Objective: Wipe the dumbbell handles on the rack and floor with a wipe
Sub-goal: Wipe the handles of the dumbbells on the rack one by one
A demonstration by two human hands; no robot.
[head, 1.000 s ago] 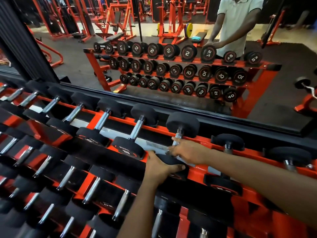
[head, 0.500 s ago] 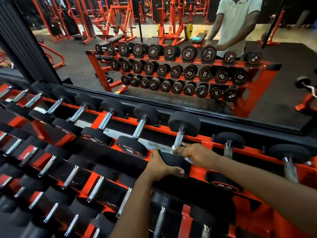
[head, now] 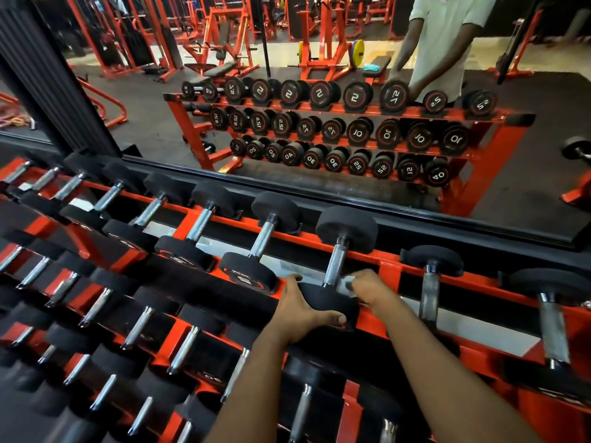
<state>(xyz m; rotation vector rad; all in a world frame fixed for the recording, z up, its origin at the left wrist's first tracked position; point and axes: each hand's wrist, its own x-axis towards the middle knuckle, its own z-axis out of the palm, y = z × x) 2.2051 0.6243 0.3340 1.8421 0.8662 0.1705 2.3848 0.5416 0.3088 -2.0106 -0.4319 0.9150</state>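
One handle [head: 334,266] underway: grips dumbbell head [head: 326,303] with left hand [head: 300,311], pinches wipe [head: 349,280] at its base with right hand [head: 371,289]; likely needs upward stroke next.

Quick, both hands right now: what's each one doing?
Left hand: grips the dumbbell's near head.
Right hand: holds the wipe, by the handle.

So the black rubber-headed dumbbell with the chrome handle [head: 334,266] sat on the top tier of the orange steel rack [head: 388,271], neighbours lined up left and right, lower tiers nearer. Left hand [head: 297,311] gripped its near head. Right hand [head: 372,289] was just beside, holding the small white wipe [head: 348,282] at the handle's near end. Big wall mirror [head: 153,123] ran right behind the rack.
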